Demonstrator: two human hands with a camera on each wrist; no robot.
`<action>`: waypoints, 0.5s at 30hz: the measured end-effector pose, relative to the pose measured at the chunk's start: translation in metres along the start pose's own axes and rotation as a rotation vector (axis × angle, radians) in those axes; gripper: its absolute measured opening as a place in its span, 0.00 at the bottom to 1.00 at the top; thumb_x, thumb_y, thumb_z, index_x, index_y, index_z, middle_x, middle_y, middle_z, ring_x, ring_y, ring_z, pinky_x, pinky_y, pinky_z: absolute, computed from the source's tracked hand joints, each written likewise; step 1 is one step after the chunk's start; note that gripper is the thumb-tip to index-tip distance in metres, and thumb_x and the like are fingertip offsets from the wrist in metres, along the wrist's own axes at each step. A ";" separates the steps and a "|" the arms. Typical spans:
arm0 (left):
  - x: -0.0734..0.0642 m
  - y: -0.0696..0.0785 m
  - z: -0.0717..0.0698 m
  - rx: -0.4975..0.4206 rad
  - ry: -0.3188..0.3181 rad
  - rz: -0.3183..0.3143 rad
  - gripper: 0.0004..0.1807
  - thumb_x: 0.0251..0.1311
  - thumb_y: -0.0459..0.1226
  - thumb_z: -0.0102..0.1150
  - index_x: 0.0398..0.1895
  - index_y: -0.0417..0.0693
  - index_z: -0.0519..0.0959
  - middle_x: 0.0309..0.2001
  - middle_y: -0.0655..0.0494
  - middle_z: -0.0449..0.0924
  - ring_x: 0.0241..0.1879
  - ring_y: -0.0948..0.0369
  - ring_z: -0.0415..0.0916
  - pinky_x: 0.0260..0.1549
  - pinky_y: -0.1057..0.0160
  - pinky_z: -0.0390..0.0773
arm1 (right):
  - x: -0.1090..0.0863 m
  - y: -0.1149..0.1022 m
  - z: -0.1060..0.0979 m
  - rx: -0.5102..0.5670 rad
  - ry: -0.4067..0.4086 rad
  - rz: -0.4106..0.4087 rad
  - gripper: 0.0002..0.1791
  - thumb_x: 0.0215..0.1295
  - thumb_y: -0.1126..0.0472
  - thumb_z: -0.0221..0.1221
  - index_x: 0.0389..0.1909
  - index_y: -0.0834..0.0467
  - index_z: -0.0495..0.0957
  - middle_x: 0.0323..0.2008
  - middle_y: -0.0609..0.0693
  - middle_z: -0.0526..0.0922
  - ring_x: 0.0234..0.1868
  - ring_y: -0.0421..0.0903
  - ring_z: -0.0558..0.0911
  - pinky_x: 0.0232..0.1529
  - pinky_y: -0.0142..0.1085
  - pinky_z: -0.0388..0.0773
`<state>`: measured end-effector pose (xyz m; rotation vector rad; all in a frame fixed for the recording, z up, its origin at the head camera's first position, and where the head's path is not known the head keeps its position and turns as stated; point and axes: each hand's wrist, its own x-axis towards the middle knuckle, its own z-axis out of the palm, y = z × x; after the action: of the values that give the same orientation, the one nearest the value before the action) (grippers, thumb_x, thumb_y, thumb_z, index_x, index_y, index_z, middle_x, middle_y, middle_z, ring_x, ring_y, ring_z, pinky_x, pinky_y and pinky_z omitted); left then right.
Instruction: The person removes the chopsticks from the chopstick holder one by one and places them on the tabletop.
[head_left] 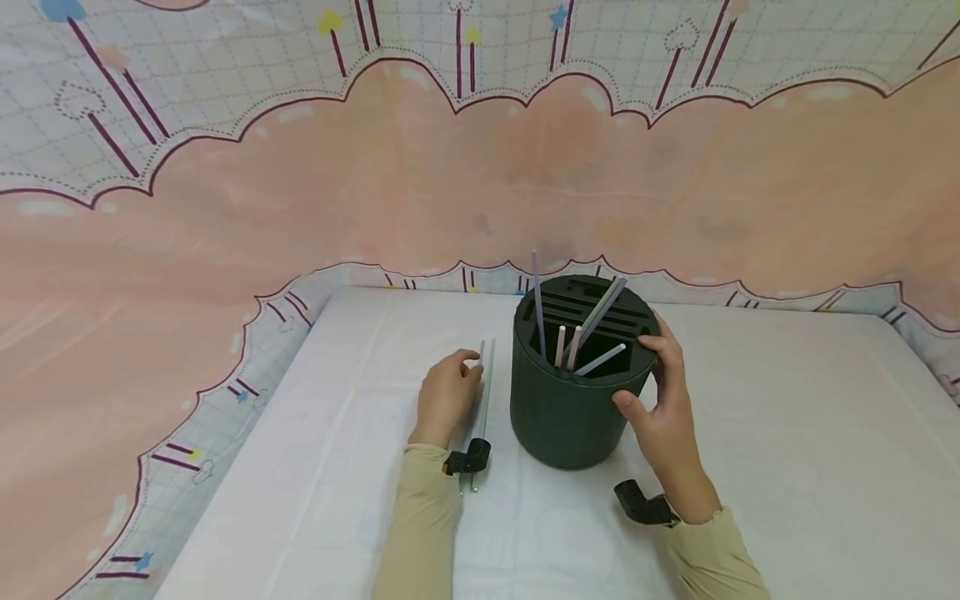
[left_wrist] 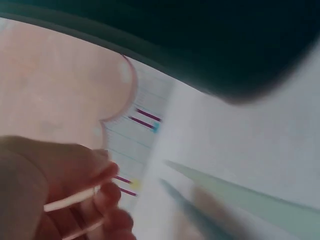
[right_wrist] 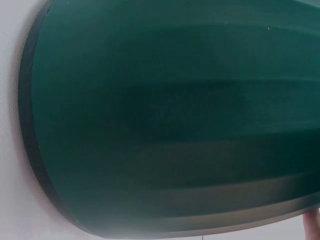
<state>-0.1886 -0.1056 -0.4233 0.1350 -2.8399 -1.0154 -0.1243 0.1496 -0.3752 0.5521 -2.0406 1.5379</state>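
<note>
The left hand (head_left: 448,392) has its fingers loosely curled, just left of two thin pale sticks (head_left: 487,392) on the white desk (head_left: 787,417). To their right stands a dark green slotted holder (head_left: 562,425) — several upright sticks (head_left: 600,312) lean in it. The right hand (head_left: 666,408) grips its right side, thumb nearer, fingers on the rim.

Left hand (left_wrist: 60,167) is lower left, fingers loosely bent, a bit apart from a blurry pale green stick (left_wrist: 260,199) and blue-grey stick (left_wrist: 192,209) against the white counter (left_wrist: 240,135). Dark green container (left_wrist: 150,30) hogs the top, pinkish patterned cloth (left_wrist: 65,90) behind.
</note>
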 end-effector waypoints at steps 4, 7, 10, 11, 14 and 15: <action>-0.001 0.014 -0.013 -0.052 0.127 0.142 0.12 0.59 0.42 0.52 0.44 0.53 0.78 0.24 0.63 0.73 0.18 0.64 0.66 0.15 0.65 0.65 | 0.000 0.013 -0.002 0.012 -0.008 0.009 0.39 0.52 0.43 0.59 0.59 0.60 0.58 0.68 0.48 0.47 0.67 0.49 0.49 0.64 0.45 0.47; -0.004 0.026 -0.024 -0.084 0.197 0.227 0.11 0.60 0.41 0.51 0.43 0.53 0.79 0.24 0.63 0.74 0.18 0.65 0.66 0.16 0.66 0.65 | 0.001 0.015 -0.003 0.015 -0.009 0.007 0.39 0.52 0.42 0.60 0.59 0.60 0.58 0.68 0.48 0.47 0.67 0.49 0.49 0.64 0.45 0.47; -0.007 0.038 -0.033 -0.107 0.246 0.293 0.10 0.60 0.40 0.50 0.42 0.53 0.79 0.25 0.63 0.74 0.19 0.66 0.66 0.17 0.66 0.66 | 0.002 0.010 -0.003 0.013 -0.009 0.006 0.39 0.53 0.42 0.59 0.59 0.61 0.58 0.68 0.48 0.47 0.67 0.49 0.49 0.64 0.44 0.47; -0.009 0.041 -0.036 -0.116 0.260 0.314 0.10 0.60 0.40 0.51 0.42 0.52 0.79 0.25 0.62 0.74 0.20 0.66 0.67 0.18 0.66 0.66 | 0.003 0.006 -0.003 0.014 -0.010 0.008 0.39 0.53 0.43 0.59 0.58 0.61 0.58 0.68 0.49 0.47 0.67 0.49 0.49 0.64 0.44 0.47; -0.014 0.052 -0.044 -0.150 0.296 0.374 0.10 0.61 0.39 0.51 0.42 0.52 0.79 0.27 0.62 0.74 0.23 0.67 0.69 0.20 0.67 0.68 | 0.005 -0.006 -0.002 0.022 -0.011 0.007 0.38 0.55 0.43 0.57 0.58 0.63 0.57 0.68 0.51 0.47 0.67 0.49 0.49 0.64 0.42 0.47; -0.017 0.055 -0.046 -0.163 0.305 0.393 0.10 0.61 0.40 0.50 0.42 0.52 0.79 0.28 0.62 0.74 0.25 0.68 0.69 0.21 0.68 0.69 | 0.006 -0.009 -0.002 0.026 -0.011 0.005 0.38 0.55 0.43 0.57 0.57 0.64 0.57 0.68 0.52 0.47 0.67 0.49 0.49 0.64 0.41 0.47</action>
<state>-0.1678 -0.0903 -0.3542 -0.2530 -2.3702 -1.0283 -0.1229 0.1486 -0.3645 0.5669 -2.0339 1.5695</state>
